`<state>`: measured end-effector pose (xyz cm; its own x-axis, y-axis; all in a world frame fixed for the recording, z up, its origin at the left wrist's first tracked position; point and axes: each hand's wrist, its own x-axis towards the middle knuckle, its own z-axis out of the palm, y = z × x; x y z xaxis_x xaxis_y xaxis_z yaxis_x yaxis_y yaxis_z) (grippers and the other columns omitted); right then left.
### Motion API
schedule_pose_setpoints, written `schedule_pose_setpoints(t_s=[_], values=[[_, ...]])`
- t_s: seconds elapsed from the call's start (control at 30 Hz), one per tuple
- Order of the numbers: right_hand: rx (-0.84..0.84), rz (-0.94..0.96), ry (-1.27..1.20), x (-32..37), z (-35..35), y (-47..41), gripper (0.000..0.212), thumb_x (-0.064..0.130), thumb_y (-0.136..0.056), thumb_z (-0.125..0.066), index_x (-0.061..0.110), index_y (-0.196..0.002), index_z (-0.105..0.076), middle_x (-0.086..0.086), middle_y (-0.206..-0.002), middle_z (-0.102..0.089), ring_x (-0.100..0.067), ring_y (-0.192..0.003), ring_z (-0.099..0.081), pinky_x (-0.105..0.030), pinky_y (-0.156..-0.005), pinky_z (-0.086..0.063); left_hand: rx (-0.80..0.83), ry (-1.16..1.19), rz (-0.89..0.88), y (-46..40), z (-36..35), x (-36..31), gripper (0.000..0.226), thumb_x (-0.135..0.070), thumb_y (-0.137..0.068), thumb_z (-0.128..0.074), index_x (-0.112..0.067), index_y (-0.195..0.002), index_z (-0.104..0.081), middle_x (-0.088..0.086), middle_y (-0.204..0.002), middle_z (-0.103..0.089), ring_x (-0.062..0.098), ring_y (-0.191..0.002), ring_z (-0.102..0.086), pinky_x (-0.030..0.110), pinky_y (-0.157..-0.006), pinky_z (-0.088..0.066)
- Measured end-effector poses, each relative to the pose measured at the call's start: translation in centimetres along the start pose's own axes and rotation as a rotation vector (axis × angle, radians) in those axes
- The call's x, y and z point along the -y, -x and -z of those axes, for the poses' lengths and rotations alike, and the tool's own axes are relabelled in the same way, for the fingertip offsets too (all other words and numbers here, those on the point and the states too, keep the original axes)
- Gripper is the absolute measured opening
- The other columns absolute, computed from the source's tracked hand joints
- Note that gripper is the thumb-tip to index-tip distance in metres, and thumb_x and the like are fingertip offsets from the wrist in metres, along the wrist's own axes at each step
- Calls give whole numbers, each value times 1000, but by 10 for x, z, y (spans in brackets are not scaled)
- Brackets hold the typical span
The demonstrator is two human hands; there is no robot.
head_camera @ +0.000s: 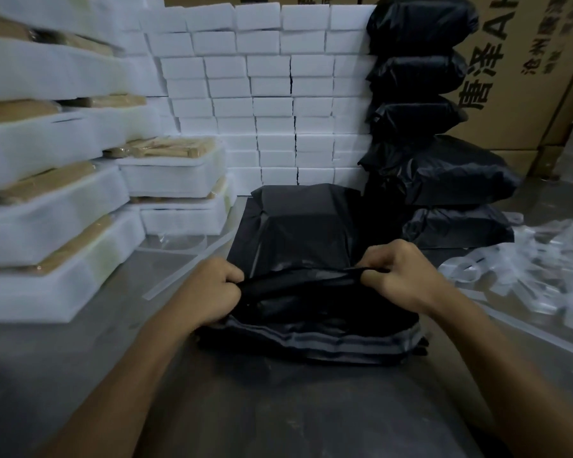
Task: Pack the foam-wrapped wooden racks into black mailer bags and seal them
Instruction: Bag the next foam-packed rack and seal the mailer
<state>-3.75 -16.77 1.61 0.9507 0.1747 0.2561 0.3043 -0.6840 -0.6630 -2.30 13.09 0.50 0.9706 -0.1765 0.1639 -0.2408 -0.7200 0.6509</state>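
- Centre of frame: filled, crinkly black plastic mailer bag (298, 226) on grey tabletop (80, 352).
- Left hand (209, 289) and right hand (401, 276) pinching its open mouth edge at either side.
- Probably thin, slippery film around a stiff, cushioned, light load; best held by that rim.

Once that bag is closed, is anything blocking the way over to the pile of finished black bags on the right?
Nothing visible does. Both hands, left and right, pinch the bag at its open edge. The pile of black bags sits right beside it, with no object between them.
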Motion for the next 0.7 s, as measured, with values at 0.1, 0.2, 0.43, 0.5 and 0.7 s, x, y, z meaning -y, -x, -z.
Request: schedule_pose_setpoints(t_s=[0.1,0.2,0.43,0.5,0.7], values=[[-47,-34,-276,-2,5,3,47,49,-80,-61,13,-51,-56,-3,-54,-52,-23,-53,-50,-49,-62,-43,39,322,-56,5,13,0,37,-34,-55,-57,-17,-32,-34,3,-40,-26,15,-41,-27,33,-51,-23],[-313,-118,-335,-8,-3,-3,35,56,-92,-59,25,-87,-75,1,-73,-74,-15,-75,-70,-44,-85,-56,-314,395,-13,-1,5,1,57,-66,-72,-48,-14,-49,-53,12,-53,-49,19,-51,-47,35,-61,-38],[-208,-140,-146,-4,-40,-5,62,45,-79,-81,24,-133,-60,18,-106,-63,-8,-108,-63,-25,-94,-50,-323,26,-51,-16,-45,-10,35,-43,-90,-65,-11,-77,-58,0,-72,-60,16,-67,-56,33,-61,-44],[-246,-109,-143,-2,-43,-5,49,39,-81,-81,29,-126,-65,22,-100,-67,-2,-104,-64,-23,-94,-51,-413,-59,-76,-20,-43,-7,47,-25,-93,-65,-13,-58,-36,0,-52,-41,14,-50,-39,31,-48,-29],[-331,-108,-263,-11,-36,-4,37,54,-83,-72,26,-107,-76,19,-92,-74,9,-90,-66,-18,-84,-52,-225,250,-103,-19,-29,12,47,-13,-90,-66,-12,-54,-37,-2,-53,-36,8,-49,-37,27,-56,-34]])
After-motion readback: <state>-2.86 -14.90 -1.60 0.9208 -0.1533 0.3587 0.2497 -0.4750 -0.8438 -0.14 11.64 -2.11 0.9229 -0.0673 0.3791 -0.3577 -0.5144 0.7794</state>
